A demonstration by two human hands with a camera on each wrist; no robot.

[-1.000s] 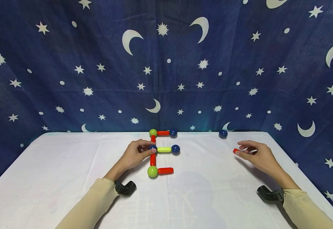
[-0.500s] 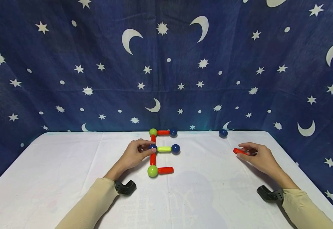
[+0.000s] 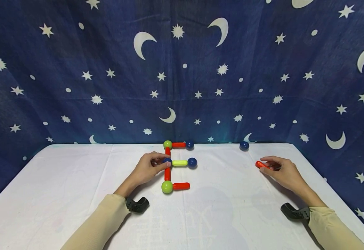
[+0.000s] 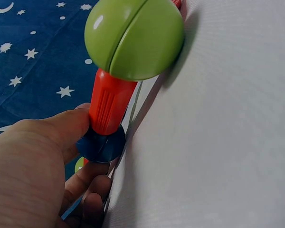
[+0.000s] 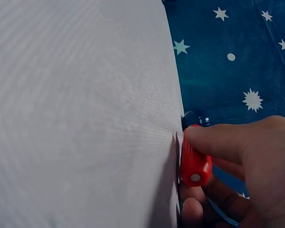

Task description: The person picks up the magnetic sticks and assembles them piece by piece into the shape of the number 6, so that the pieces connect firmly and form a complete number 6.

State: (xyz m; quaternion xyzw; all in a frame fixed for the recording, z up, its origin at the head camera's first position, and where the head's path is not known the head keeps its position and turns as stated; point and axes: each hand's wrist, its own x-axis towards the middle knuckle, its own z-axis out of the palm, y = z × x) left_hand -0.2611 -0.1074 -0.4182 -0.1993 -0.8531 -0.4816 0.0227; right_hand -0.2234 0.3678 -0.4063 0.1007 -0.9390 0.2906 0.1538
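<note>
My left hand (image 3: 147,169) pinches the middle blue ball (image 3: 167,162) of a figure built from balls and rods, which lies flat in an E shape. Red rods (image 3: 167,174) run from that ball to a green ball (image 3: 167,187) at the near end and another green ball (image 3: 167,144) at the far end. A yellow-green rod (image 3: 179,163) points right to a blue ball (image 3: 192,163). The near red rod (image 3: 181,186) has a free right end. Farther right, my right hand (image 3: 282,171) holds a loose red rod (image 5: 195,161) between thumb and fingers, its round metallic end visible.
A single blue ball (image 3: 244,146) lies by the table's back edge, beyond my right hand. The white-covered table (image 3: 219,215) meets a dark blue star-and-moon cloth (image 3: 194,83) at the back. Black wrist mounts (image 3: 138,205) sit on both forearms.
The red rod in my right hand has turned, and more of its length shows between the fingers. That hand has dropped slightly. My left hand and the figure have stayed in place.
</note>
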